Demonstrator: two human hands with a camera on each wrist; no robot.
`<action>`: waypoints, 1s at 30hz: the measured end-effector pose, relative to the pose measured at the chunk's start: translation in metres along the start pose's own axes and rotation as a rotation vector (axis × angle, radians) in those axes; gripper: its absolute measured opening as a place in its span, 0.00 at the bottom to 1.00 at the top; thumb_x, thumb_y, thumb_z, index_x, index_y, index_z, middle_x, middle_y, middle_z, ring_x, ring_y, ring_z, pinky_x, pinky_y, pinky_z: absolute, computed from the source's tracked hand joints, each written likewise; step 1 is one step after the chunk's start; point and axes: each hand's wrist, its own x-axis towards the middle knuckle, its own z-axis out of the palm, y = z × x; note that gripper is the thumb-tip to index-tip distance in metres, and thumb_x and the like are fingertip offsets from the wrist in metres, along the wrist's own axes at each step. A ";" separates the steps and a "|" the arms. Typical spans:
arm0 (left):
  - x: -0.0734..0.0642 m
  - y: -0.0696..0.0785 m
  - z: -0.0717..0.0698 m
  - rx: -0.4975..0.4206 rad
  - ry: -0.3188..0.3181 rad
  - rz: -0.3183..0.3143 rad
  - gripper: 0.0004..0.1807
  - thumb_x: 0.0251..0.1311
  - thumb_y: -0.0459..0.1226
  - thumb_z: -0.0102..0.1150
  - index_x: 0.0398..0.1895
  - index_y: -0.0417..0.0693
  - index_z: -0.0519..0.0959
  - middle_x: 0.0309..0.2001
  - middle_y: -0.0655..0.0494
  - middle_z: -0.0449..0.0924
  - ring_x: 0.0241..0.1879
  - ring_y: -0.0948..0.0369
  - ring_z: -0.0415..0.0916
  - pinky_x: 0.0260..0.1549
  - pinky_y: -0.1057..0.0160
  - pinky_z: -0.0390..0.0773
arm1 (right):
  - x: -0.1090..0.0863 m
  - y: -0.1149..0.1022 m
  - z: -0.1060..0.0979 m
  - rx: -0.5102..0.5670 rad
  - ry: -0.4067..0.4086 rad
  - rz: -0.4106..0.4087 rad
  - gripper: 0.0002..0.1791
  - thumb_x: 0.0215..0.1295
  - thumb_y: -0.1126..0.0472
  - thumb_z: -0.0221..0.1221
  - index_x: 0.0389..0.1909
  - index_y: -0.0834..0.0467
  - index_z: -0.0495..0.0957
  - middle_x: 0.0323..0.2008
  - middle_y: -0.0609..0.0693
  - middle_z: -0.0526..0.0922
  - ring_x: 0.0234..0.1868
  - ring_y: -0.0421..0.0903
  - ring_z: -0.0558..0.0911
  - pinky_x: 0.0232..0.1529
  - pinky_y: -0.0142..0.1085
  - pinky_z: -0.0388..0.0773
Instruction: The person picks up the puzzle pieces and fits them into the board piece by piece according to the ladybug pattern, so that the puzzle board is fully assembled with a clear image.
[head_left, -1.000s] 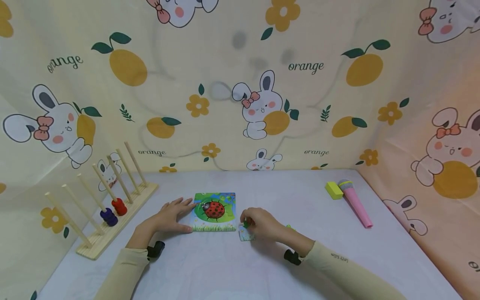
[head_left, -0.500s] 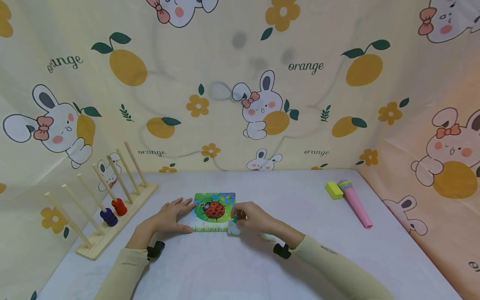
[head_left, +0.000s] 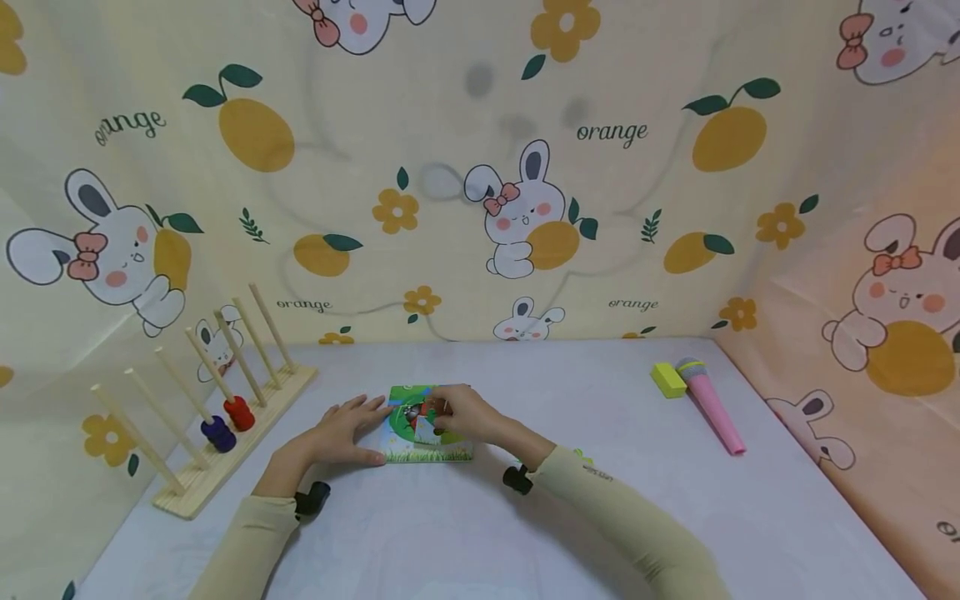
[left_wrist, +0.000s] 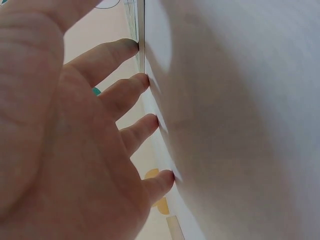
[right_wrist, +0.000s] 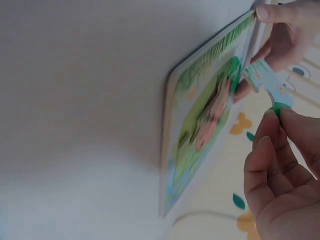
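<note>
A square ladybug puzzle board [head_left: 442, 456] lies flat on the table. Along its left edge rests my left hand [head_left: 347, 435], fingers spread, its thumb at the near left corner. In the left wrist view the left fingertips [left_wrist: 152, 121] touch the tabletop and the board's edge. My right hand [head_left: 468, 415] pinches a puzzle piece [head_left: 427, 432] between thumb and index finger, above the board. Seen by the right wrist camera, the piece [right_wrist: 267, 82] carries light blue and grass print with a green corner. That hand hides part of the ladybug.
On the left stands a wooden peg rack [head_left: 232, 450] with purple beads [head_left: 217, 433] and red beads [head_left: 238, 413]. A yellow block [head_left: 667, 381] and a pink toy microphone [head_left: 712, 408] lie at the right. Green bits [head_left: 582, 456] show behind the right forearm.
My right hand has carried the puzzle piece leftward and away from me, from the table right of the board to over its middle. The left hand stays in place.
</note>
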 end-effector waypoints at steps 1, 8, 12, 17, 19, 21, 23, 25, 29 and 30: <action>0.000 0.000 0.000 0.002 0.004 0.007 0.50 0.52 0.62 0.68 0.75 0.49 0.64 0.76 0.41 0.55 0.74 0.34 0.44 0.63 0.24 0.44 | 0.004 -0.002 0.002 0.002 -0.006 0.001 0.10 0.63 0.75 0.62 0.45 0.66 0.81 0.32 0.53 0.82 0.32 0.40 0.75 0.32 0.30 0.75; 0.000 0.000 0.000 -0.012 0.008 0.020 0.50 0.52 0.61 0.68 0.75 0.48 0.64 0.76 0.42 0.54 0.74 0.35 0.44 0.63 0.24 0.44 | 0.019 -0.008 0.017 -0.007 -0.017 -0.016 0.11 0.63 0.76 0.60 0.45 0.65 0.81 0.27 0.47 0.75 0.26 0.38 0.70 0.29 0.27 0.69; 0.000 0.002 0.000 -0.019 0.011 0.018 0.50 0.52 0.60 0.70 0.75 0.47 0.64 0.76 0.41 0.55 0.74 0.34 0.44 0.63 0.23 0.44 | 0.024 -0.009 0.022 -0.031 -0.014 -0.020 0.11 0.61 0.77 0.61 0.43 0.64 0.80 0.26 0.47 0.76 0.26 0.37 0.72 0.30 0.27 0.71; -0.001 0.002 0.000 -0.032 0.014 0.022 0.50 0.52 0.59 0.70 0.75 0.47 0.64 0.76 0.40 0.55 0.74 0.34 0.44 0.62 0.23 0.43 | 0.028 -0.011 0.029 -0.042 -0.033 0.004 0.13 0.60 0.78 0.61 0.43 0.62 0.82 0.27 0.46 0.78 0.27 0.36 0.72 0.30 0.26 0.72; -0.001 0.002 0.000 -0.033 0.014 0.028 0.50 0.52 0.59 0.70 0.75 0.47 0.63 0.76 0.40 0.55 0.74 0.33 0.44 0.62 0.22 0.43 | 0.028 -0.013 0.031 -0.032 -0.040 0.004 0.13 0.60 0.78 0.61 0.44 0.63 0.82 0.26 0.46 0.78 0.25 0.36 0.72 0.29 0.25 0.71; -0.001 0.001 -0.001 -0.035 0.014 0.032 0.50 0.53 0.59 0.70 0.75 0.47 0.63 0.76 0.39 0.55 0.74 0.33 0.44 0.62 0.22 0.43 | 0.029 -0.014 0.032 -0.020 -0.043 -0.002 0.14 0.61 0.79 0.60 0.45 0.65 0.83 0.25 0.46 0.78 0.24 0.36 0.71 0.27 0.25 0.70; -0.001 0.001 -0.001 -0.036 0.014 0.034 0.50 0.52 0.59 0.70 0.75 0.47 0.63 0.76 0.39 0.55 0.74 0.33 0.43 0.62 0.22 0.43 | 0.029 -0.016 0.032 -0.022 -0.045 -0.006 0.14 0.61 0.80 0.59 0.46 0.65 0.83 0.24 0.45 0.77 0.23 0.36 0.71 0.27 0.24 0.70; -0.001 0.001 -0.001 -0.040 0.015 0.031 0.50 0.52 0.59 0.71 0.75 0.47 0.63 0.76 0.39 0.55 0.74 0.33 0.43 0.62 0.22 0.43 | 0.029 -0.017 0.032 -0.026 -0.047 -0.004 0.15 0.61 0.80 0.58 0.47 0.66 0.83 0.24 0.45 0.77 0.23 0.35 0.70 0.27 0.24 0.70; -0.001 0.001 -0.001 -0.039 0.013 0.019 0.50 0.52 0.59 0.71 0.75 0.48 0.64 0.76 0.40 0.55 0.74 0.34 0.43 0.62 0.23 0.43 | 0.029 -0.018 0.034 -0.054 -0.047 -0.014 0.18 0.61 0.80 0.59 0.50 0.66 0.83 0.28 0.48 0.82 0.24 0.35 0.71 0.28 0.23 0.71; -0.001 0.001 -0.001 -0.039 0.012 0.012 0.50 0.52 0.60 0.70 0.75 0.49 0.64 0.76 0.41 0.55 0.75 0.34 0.43 0.63 0.23 0.42 | 0.029 -0.018 0.035 -0.073 -0.045 -0.017 0.17 0.60 0.80 0.60 0.50 0.66 0.83 0.29 0.49 0.83 0.25 0.35 0.72 0.28 0.23 0.71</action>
